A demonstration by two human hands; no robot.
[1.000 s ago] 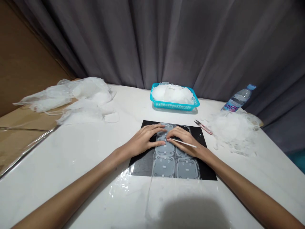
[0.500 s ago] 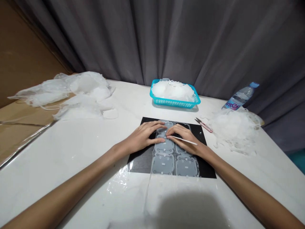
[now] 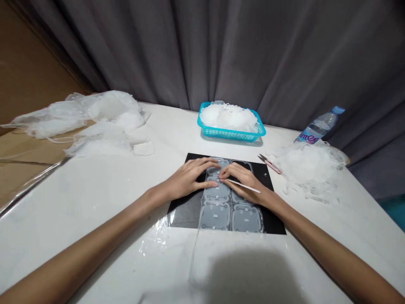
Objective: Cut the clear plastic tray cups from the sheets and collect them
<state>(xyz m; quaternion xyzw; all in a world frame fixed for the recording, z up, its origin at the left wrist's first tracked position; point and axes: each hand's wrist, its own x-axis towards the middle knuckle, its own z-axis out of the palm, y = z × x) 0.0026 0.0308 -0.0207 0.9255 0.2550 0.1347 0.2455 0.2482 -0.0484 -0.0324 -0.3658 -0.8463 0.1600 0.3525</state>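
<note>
A clear moulded sheet (image 3: 215, 216) with several rounded-square panels lies over a black mat (image 3: 184, 214) on the white table. My left hand (image 3: 196, 176) rests on the sheet's left side, thumb and fingers spread apart. Pinched in my right hand (image 3: 243, 179) is a thin white stick-like tool (image 3: 243, 185); its tip meets the sheet close to the left fingertips, and what the tip touches is too small to make out. At the upper right of the sheet, one panel outline (image 3: 242, 167) shows black inside.
A turquoise basket (image 3: 232, 134) heaped with white translucent pieces stands behind the mat. Small thread snips (image 3: 270, 164) lie right of it, beside a pile of clear scraps (image 3: 311, 169) and a water bottle (image 3: 319, 125). Plastic bags (image 3: 107, 114) and cardboard (image 3: 19, 169) are at left.
The view has shifted slightly. Both hands stay in nearly the same place on the sheet, with the white tool still in the right one.
</note>
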